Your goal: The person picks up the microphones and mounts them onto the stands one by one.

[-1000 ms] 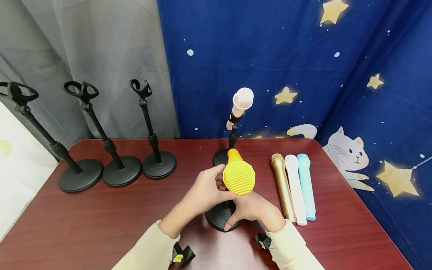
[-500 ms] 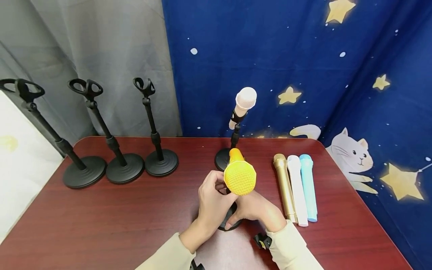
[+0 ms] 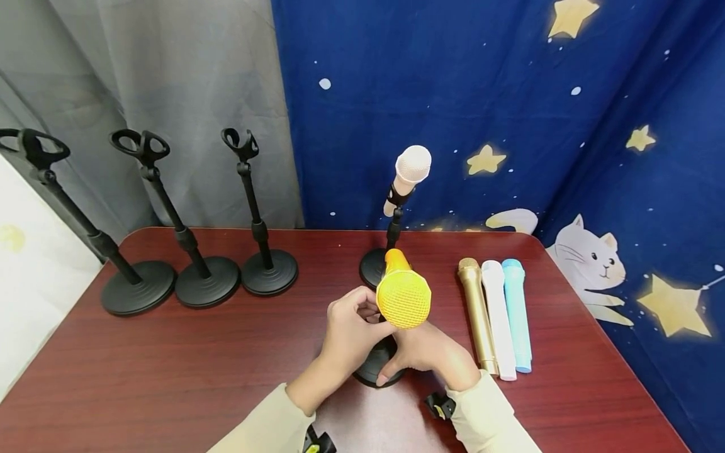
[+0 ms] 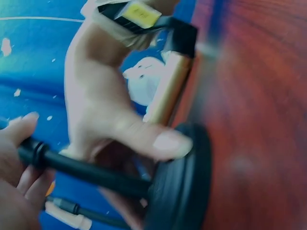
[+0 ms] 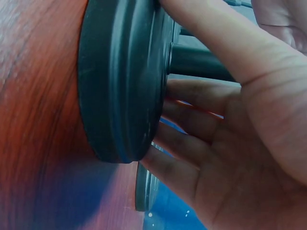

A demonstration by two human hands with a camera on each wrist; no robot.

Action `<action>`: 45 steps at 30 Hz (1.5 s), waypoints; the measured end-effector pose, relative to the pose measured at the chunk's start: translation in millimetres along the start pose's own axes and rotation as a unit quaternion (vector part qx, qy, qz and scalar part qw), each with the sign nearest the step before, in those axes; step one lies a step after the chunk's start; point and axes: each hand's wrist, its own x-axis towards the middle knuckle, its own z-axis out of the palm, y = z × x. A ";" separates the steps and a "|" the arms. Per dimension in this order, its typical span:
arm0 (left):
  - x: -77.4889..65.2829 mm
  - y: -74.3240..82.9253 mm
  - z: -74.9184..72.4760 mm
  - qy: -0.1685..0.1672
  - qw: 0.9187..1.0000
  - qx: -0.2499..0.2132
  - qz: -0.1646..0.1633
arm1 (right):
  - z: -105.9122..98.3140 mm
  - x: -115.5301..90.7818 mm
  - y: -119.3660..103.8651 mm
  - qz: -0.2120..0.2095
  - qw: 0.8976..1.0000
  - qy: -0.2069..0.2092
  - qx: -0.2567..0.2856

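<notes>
A yellow microphone (image 3: 403, 299) sits atop a black desk microphone stand (image 3: 374, 366), its round head facing me. My left hand (image 3: 348, 330) pinches the stand's pole just below the microphone; in the left wrist view its fingertips lie around the collar (image 4: 36, 152). Low down, my right hand (image 3: 430, 355) holds the round base, thumb on its upper face and fingers along the far rim, as the right wrist view shows. The base (image 5: 120, 86) rests on the table. The clip under the yellow microphone is hidden in the head view.
Behind stands another stand bearing a whitish microphone (image 3: 412, 167). Three stands with bare clips, one with its base (image 3: 269, 272) nearest, line the table's back left. Gold (image 3: 478, 314), white (image 3: 498, 318) and light blue (image 3: 517, 314) microphones lie at right. Curtains hang behind.
My left wrist has swung right and then partly back left, the fingers staying at the pole. My right hand keeps its place on the base. The head view has shifted slightly.
</notes>
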 end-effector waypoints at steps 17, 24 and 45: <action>53.6 -34.6 -32.6 -0.408 0.884 -0.217 -0.068 | 1.0 -1.6 -1.7 0.001 1.000 -0.019 -0.002; 32.9 -22.7 -21.0 -0.303 0.938 -0.160 -0.045 | 0.5 -2.9 -0.5 0.013 1.000 -0.018 0.009; -5.3 9.9 0.1 0.014 0.987 0.111 0.113 | -0.3 -1.2 1.3 0.006 1.000 -0.001 0.013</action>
